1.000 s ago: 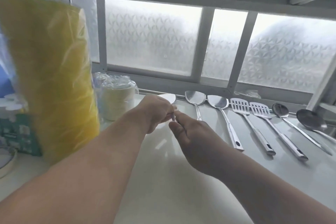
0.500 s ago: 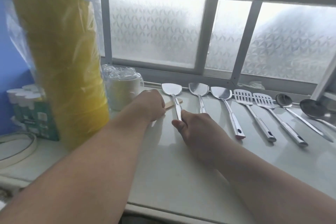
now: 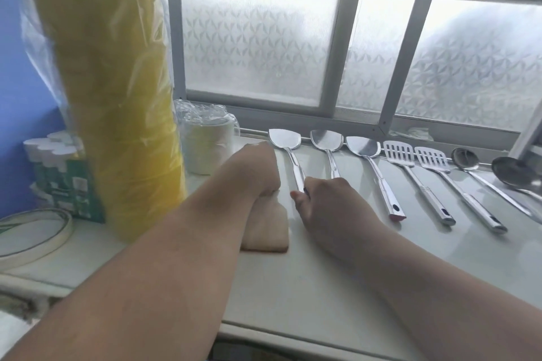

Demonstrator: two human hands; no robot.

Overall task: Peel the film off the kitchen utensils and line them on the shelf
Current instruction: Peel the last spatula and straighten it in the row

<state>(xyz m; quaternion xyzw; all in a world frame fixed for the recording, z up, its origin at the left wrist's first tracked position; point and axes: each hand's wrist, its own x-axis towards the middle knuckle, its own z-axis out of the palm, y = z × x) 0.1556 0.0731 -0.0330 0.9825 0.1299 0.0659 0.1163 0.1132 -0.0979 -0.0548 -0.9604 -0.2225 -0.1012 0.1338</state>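
Note:
Several steel utensils lie side by side on the white shelf [image 3: 337, 281] under the window, heads toward the glass. The leftmost is a solid spatula [image 3: 285, 138]. My right hand [image 3: 331, 208] pinches the lower end of its handle, which rests on the shelf. To its left, my left hand [image 3: 253, 168] grips a beige strip of peeled film [image 3: 268, 227], which hangs down from the fist onto the shelf. To the right lie two more solid turners [image 3: 327, 139], two slotted turners [image 3: 399, 153] and two ladles [image 3: 465, 158].
A tall yellow stack wrapped in clear plastic [image 3: 117, 102] stands at the left, with a wrapped stack of paper cups [image 3: 205, 145] behind it. A green box of white bottles [image 3: 66, 182] and a white ring [image 3: 32, 231] sit further left. The shelf's front edge [image 3: 293, 334] is near.
The leftmost spatula came down onto the shelf in line with the others. My left hand drew back toward me, and the beige film now hangs from it in full view.

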